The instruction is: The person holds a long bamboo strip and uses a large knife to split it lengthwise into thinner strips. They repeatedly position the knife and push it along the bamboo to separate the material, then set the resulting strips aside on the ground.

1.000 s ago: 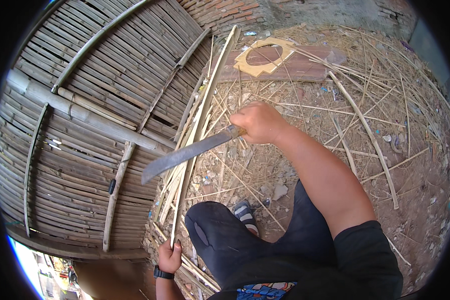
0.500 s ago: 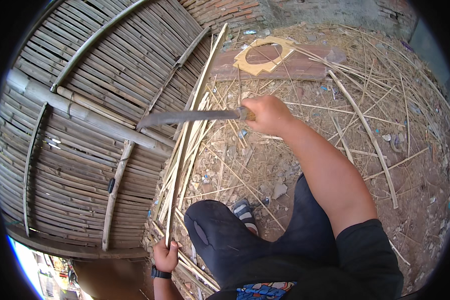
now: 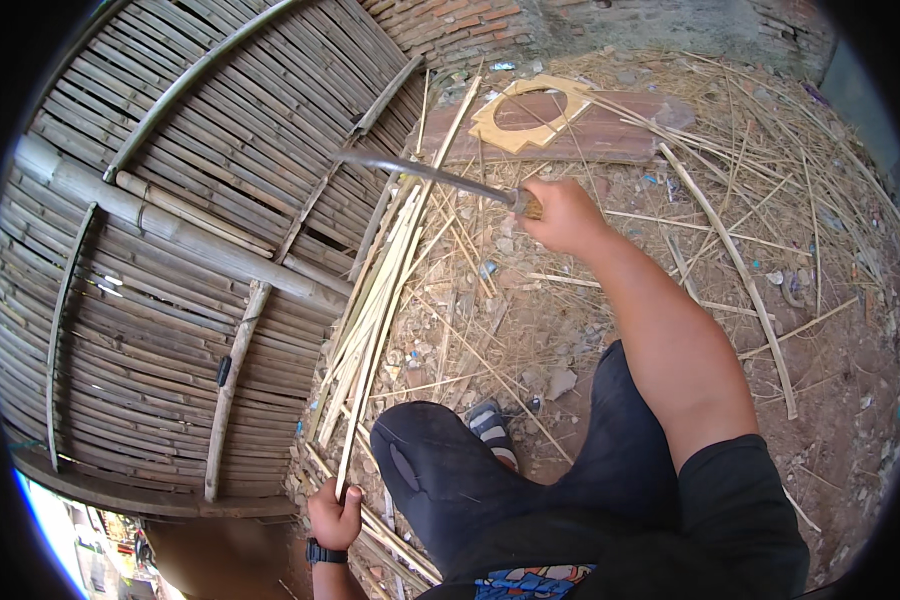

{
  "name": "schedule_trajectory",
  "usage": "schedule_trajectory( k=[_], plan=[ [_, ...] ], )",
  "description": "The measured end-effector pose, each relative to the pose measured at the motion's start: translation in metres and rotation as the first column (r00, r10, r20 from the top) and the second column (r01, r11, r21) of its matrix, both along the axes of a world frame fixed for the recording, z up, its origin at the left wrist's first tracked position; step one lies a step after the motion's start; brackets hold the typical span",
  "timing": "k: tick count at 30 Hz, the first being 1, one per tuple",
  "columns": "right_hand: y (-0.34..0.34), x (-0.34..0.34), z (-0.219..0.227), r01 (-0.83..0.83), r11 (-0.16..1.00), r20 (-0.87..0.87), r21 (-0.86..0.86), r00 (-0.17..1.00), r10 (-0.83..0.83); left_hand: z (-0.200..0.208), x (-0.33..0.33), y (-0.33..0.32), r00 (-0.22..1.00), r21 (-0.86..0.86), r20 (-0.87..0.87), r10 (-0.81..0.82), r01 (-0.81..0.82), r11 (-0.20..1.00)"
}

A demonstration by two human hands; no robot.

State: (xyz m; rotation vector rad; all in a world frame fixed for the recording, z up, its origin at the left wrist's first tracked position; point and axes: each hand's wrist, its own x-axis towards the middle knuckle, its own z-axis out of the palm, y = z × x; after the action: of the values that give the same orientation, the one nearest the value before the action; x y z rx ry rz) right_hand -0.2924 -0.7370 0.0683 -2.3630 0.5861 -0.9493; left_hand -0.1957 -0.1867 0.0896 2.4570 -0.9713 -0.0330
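At the lower left, my left hand (image 3: pixel 333 515) grips the near end of a long pale bamboo strip (image 3: pixel 398 275), which slants up and away to the right. My right hand (image 3: pixel 564 215) is closed round the wooden handle of a machete (image 3: pixel 440 178). Its long narrow blade points left and crosses the strip near its far part; whether the edge touches it I cannot tell. Beneath the held strip lie several more split bamboo strips (image 3: pixel 360 335), loosely bundled along the wall.
A bamboo slat wall (image 3: pixel 170 300) with poles stands close on the left. Farther off, a yellow board with a round hole (image 3: pixel 484 125) rests on a brown plank (image 3: pixel 610 143). Bamboo scraps and a pale stick (image 3: pixel 725 250) litter the dirt at right. A brick wall (image 3: pixel 460 30) is behind.
My right hand has moved slightly right and the machete's blade has swung up, away from me. The held strip has turned, its far end shifting right. My left hand keeps its grip.
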Motion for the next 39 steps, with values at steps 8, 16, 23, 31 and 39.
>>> schedule_trajectory(
  k=[8,16,23,31,39],
  plan=[
    [0.062,0.017,0.027,-0.357,0.763,-0.030,-0.539,0.913,0.407,0.001,0.003,-0.016,0.987,-0.009,0.161,0.009,-0.007,1.000],
    [0.000,-0.005,0.003,0.115,0.993,0.044,-0.011,0.993,-0.114,0.001,-0.003,-0.003,0.942,0.034,0.334,0.033,-0.047,0.998],
    [0.066,0.023,0.018,-0.411,0.768,-0.068,-0.492,0.897,0.437,-0.005,0.004,-0.017,0.999,-0.051,-0.045,0.019,-0.021,0.998],
    [-0.011,-0.003,-0.002,0.137,0.990,-0.015,0.044,0.990,-0.137,0.008,-0.018,-0.013,0.983,0.037,-0.178,0.051,-0.045,0.998],
    [0.069,0.021,0.017,-0.339,0.898,-0.084,-0.279,0.941,0.329,0.001,-0.024,-0.066,0.929,-0.062,-0.369,0.022,-0.048,0.997]
  ],
)
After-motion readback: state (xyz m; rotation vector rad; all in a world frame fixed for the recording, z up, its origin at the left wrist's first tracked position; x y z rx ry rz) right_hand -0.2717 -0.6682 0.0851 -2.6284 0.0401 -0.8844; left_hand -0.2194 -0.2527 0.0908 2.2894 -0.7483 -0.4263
